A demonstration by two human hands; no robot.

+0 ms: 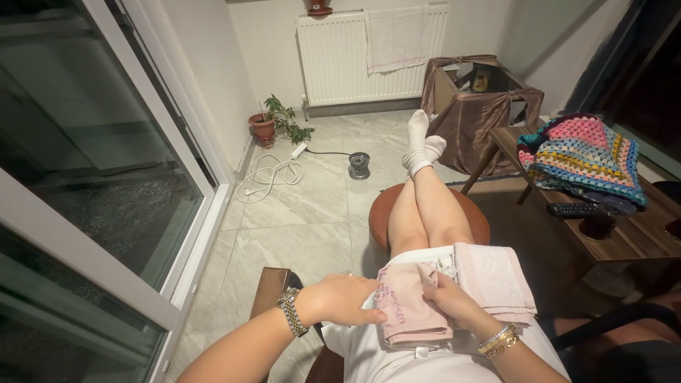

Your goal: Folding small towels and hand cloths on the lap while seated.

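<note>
Small pink cloth (411,306), folded flat, with a lacy edge on one side. Lying on the lap, right under the fingers (369,312) of the left hand and under the fingers (438,294) of the right hand. Folded pale pink towel (496,278) just beside the right fingers, touching the cloth.

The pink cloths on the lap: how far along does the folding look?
Done: a folded pale pink towel lies stacked on the right thigh. In hand: the left hand and right hand press flat a smaller pink cloth on the lap, folded at least once. Left: a towel hangs on the radiator; no other loose cloths show nearby.
</note>
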